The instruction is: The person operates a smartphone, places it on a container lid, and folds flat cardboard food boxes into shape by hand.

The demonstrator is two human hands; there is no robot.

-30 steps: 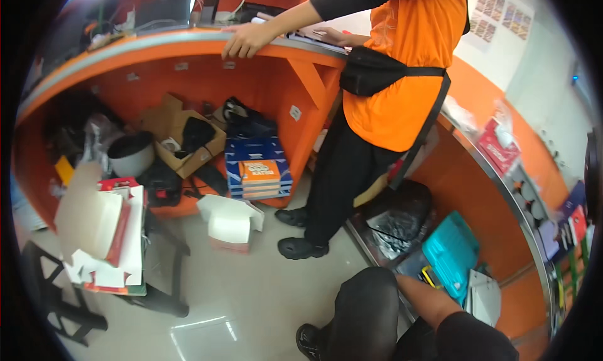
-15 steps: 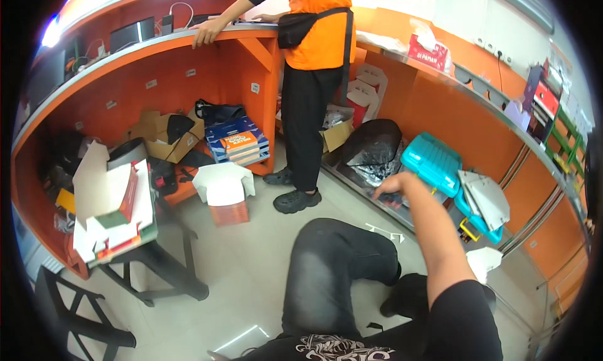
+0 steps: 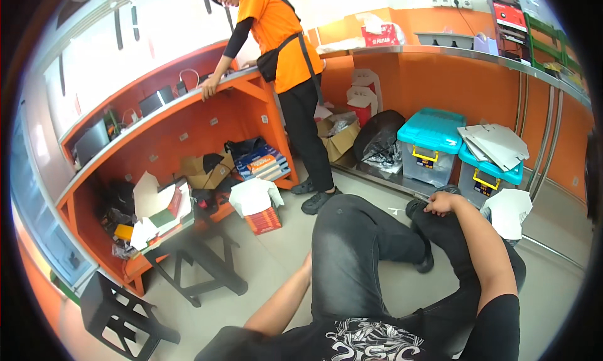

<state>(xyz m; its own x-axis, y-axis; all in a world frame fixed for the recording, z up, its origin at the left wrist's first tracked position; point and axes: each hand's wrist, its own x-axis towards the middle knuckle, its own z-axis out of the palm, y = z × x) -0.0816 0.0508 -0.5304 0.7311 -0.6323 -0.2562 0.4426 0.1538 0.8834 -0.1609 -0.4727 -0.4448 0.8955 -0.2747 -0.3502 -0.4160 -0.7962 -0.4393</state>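
Trouser leg [image 3: 451,238] (black) lies under the right fingers [image 3: 432,204].

The pale floor [image 3: 295,260] (rather glossy) bears black stools [image 3: 94,301] and a carton [image 3: 262,221].

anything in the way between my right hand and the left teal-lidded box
A small dark object, its kind unclear, shows between the right hand and the lower front of the left teal-lidded box. Nothing visible blocks the upper front.
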